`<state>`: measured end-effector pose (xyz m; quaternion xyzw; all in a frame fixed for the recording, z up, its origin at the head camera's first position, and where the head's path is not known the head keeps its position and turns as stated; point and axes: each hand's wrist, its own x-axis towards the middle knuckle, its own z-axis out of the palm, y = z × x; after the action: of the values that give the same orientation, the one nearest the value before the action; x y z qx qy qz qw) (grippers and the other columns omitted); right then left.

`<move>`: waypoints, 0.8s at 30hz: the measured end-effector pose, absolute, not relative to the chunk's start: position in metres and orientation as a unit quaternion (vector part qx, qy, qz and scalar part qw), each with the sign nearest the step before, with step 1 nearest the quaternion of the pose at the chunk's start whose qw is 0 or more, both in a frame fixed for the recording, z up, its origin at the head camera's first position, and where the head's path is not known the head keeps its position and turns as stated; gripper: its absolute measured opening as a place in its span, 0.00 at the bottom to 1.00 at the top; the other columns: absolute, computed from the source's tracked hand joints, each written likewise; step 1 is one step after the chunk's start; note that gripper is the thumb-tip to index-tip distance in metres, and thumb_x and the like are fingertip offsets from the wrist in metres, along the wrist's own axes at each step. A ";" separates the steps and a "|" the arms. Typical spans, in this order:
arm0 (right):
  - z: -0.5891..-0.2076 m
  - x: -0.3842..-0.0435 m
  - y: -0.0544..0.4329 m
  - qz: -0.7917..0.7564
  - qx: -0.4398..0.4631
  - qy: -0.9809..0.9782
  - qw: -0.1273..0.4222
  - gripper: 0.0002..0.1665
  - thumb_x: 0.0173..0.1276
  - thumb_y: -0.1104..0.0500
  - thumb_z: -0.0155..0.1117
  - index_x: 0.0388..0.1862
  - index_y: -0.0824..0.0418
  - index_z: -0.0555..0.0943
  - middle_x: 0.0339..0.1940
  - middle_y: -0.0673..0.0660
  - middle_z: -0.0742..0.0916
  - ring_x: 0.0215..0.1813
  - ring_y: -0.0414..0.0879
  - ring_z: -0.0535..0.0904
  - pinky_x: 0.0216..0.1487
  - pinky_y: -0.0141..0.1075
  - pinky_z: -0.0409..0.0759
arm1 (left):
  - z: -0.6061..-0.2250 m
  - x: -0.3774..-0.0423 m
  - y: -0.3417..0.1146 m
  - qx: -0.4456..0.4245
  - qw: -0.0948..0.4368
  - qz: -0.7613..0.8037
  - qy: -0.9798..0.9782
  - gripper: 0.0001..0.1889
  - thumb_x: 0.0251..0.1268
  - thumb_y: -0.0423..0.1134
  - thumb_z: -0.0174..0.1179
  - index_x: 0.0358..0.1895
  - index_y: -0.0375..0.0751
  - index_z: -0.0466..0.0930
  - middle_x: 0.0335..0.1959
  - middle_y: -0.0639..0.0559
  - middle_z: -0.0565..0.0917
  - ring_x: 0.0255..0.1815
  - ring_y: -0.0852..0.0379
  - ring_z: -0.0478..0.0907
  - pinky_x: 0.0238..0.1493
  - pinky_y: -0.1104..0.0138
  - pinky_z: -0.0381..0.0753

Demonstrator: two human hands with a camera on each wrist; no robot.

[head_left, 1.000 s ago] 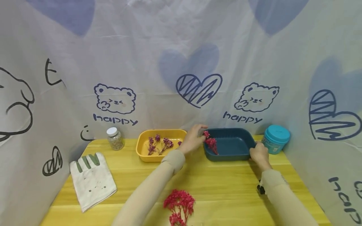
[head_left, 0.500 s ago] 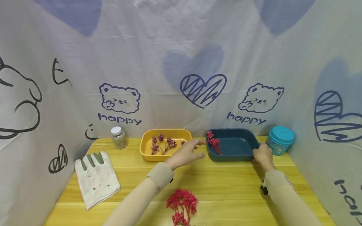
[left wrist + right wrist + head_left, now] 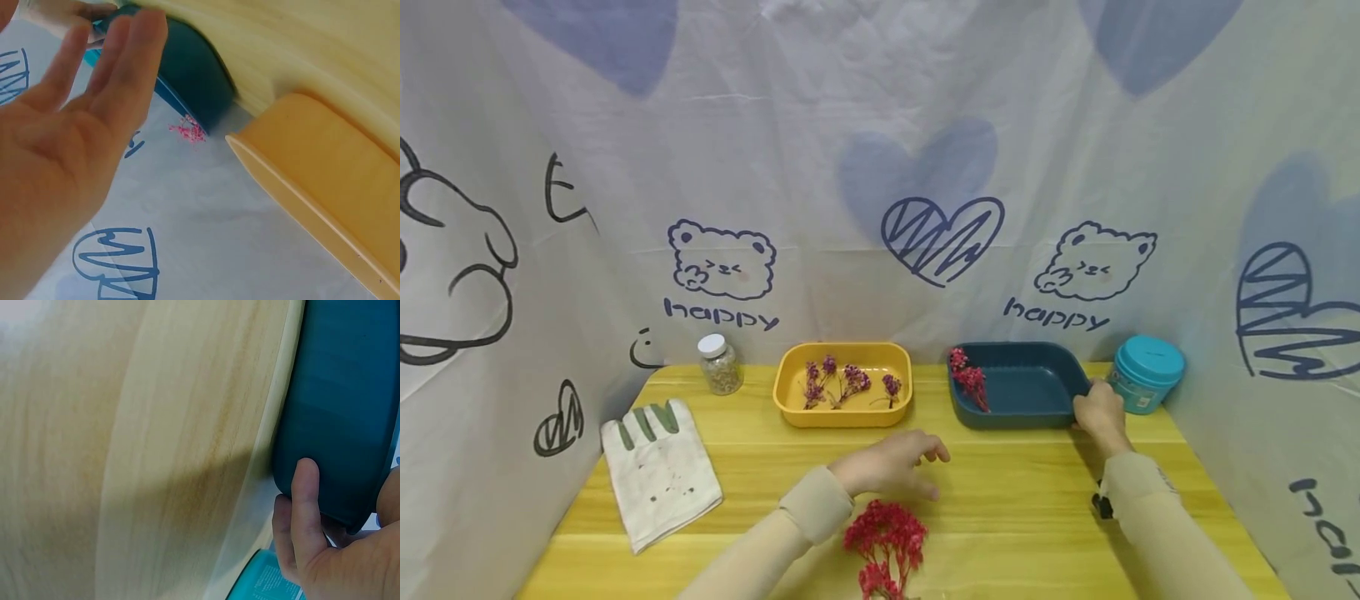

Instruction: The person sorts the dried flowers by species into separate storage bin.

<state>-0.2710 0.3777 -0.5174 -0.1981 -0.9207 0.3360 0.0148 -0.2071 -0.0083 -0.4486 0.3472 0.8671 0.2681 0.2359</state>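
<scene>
Back sheet [image 3: 820,292]: "happy" in blue handwritten-style lettering, twice, once under the left bear [image 3: 722,259] and once under the right bear [image 3: 1096,259]. Right sheet [image 3: 1240,433]: same style, "ha" legible plus part of a further letter, cut by the view's edge. Left sheet [image 3: 497,433]: one black mark [image 3: 560,185] resembling a capital E; lower, by the corner, a small smiley [image 3: 643,358]. Tub [image 3: 1148,367]: label [image 3: 1133,392] carries print, too small and blurred to read.
</scene>
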 end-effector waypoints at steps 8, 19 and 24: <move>-0.516 -0.270 0.378 0.324 -0.196 -0.925 0.016 0.38 0.73 0.64 0.43 0.79 0.80 0.58 0.68 0.86 0.74 0.40 0.64 0.90 0.27 0.37 0.88 | -0.459 -0.198 -0.013 0.428 0.271 0.168 0.846 0.24 0.65 0.42 0.75 0.63 0.49 0.81 0.57 0.49 0.82 0.57 0.56 0.80 0.57 0.73 0.79; -0.516 -0.271 0.378 0.323 -0.198 -0.925 0.021 0.38 0.73 0.64 0.44 0.79 0.79 0.59 0.68 0.86 0.75 0.48 0.70 0.89 0.28 0.38 0.88 | -0.461 -0.203 -0.020 0.467 0.389 0.134 0.783 0.26 0.69 0.49 0.71 0.69 0.53 0.79 0.64 0.54 0.80 0.63 0.63 0.77 0.67 0.72 0.77; -0.516 -0.270 0.378 0.327 -0.194 -0.925 0.016 0.37 0.73 0.64 0.44 0.79 0.80 0.59 0.68 0.86 0.74 0.50 0.71 0.88 0.29 0.38 0.88 | -0.460 -0.202 -0.023 0.477 0.459 0.111 0.741 0.30 0.66 0.44 0.73 0.72 0.55 0.77 0.70 0.61 0.77 0.70 0.69 0.71 0.74 0.74 0.70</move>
<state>-0.2698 0.3779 -0.5156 -0.1943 -0.9246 0.3273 0.0165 -0.2022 -0.0233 -0.4600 0.4774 0.7410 0.1113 0.4589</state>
